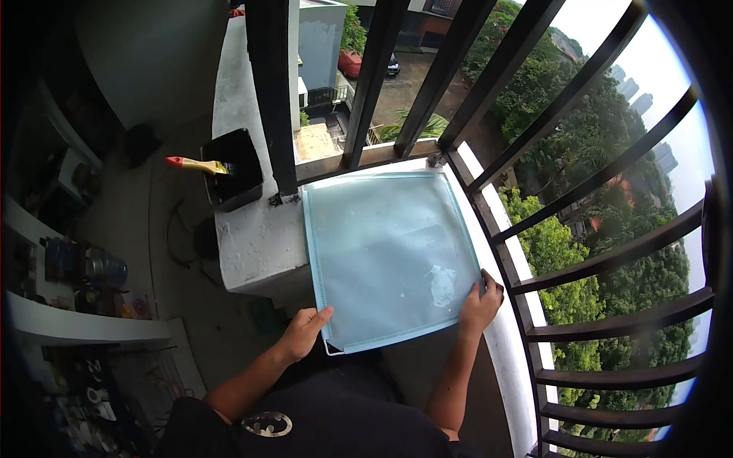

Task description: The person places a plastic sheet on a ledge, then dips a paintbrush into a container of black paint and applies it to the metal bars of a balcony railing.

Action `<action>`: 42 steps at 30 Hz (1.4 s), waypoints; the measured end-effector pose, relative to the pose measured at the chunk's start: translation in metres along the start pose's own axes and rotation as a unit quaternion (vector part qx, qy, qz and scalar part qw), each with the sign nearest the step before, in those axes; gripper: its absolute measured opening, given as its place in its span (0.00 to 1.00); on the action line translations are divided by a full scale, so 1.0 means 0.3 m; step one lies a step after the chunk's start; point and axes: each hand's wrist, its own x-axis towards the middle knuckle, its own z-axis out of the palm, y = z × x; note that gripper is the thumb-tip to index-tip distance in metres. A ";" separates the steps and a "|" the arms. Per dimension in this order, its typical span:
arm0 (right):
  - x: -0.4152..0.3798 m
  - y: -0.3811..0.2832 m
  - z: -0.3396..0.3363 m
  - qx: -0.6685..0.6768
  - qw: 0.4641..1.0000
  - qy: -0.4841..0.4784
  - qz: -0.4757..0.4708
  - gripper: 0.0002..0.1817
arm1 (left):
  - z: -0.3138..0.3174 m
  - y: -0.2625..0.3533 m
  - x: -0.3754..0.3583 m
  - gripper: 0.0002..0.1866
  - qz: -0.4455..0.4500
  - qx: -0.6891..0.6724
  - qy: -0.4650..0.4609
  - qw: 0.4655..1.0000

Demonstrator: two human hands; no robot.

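A light-blue, roughly square fabric panel (382,259) with stitched edges lies in front of me, its far part over the white ledge. A bit of white wire frame (331,351) sticks out at its near-left corner. A pale, whitish patch (443,286) marks the right part of the fabric. My left hand (307,333) grips the near-left edge, thumb on top. At the right edge, my right hand (481,304) holds the panel with the thumb above; its other fingers are partly hidden beneath.
On the white ledge (259,256) to the left stands a black container (243,197) with a paintbrush (200,165) lying across its top. Dark metal railing bars (427,84) enclose the far and right sides. Shelves with household items (95,267) are at the lower left.
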 end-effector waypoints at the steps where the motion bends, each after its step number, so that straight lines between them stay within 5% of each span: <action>1: -0.024 -0.009 -0.015 0.002 1.000 -0.001 -0.004 0.19 | 0.000 0.014 -0.002 0.25 0.003 -0.001 0.004 1.000; 6: -0.151 -0.011 -0.077 -0.003 0.997 0.010 0.077 0.21 | -0.071 0.084 0.056 0.26 0.020 0.092 0.078 0.993; 8: -0.183 -0.050 -0.086 0.058 0.996 -0.035 0.065 0.21 | -0.083 0.182 0.109 0.22 0.051 -0.065 0.142 0.986; 11: -0.205 -0.017 -0.041 0.171 0.976 -0.124 0.058 0.20 | -0.185 0.331 0.099 0.16 0.060 -0.052 0.241 0.967; 13: -0.207 -0.113 -0.053 0.340 0.883 -0.206 0.250 0.17 | -0.231 0.357 0.087 0.16 0.106 -0.062 0.232 0.965; 15: -0.218 -0.123 -0.003 0.380 0.870 -0.201 0.241 0.17 | -0.248 0.329 0.101 0.14 0.130 -0.086 0.218 0.963; 19: -0.237 -0.153 0.030 0.434 0.846 -0.189 0.247 0.19 | -0.227 0.293 0.136 0.21 0.169 0.086 0.171 0.967; 22: -0.248 -0.164 0.032 0.445 0.842 -0.177 0.247 0.19 | -0.192 0.326 0.156 0.20 0.253 0.351 0.234 0.870; 26: -0.233 -0.139 0.031 0.494 0.807 -0.197 0.257 0.20 | -0.179 0.321 0.183 0.20 0.242 0.429 0.176 0.852; 28: -0.226 -0.139 0.029 0.498 0.804 -0.201 0.254 0.21 | -0.160 0.301 0.185 0.18 0.247 0.527 0.166 0.796; 40: -0.258 -0.165 0.070 0.579 0.757 -0.165 0.254 0.38 | -0.197 0.291 0.278 0.14 0.329 0.523 0.205 0.759; 42: -0.259 -0.185 0.045 0.474 0.822 -0.180 0.260 0.34 | -0.197 0.290 0.264 0.14 0.335 0.511 0.209 0.764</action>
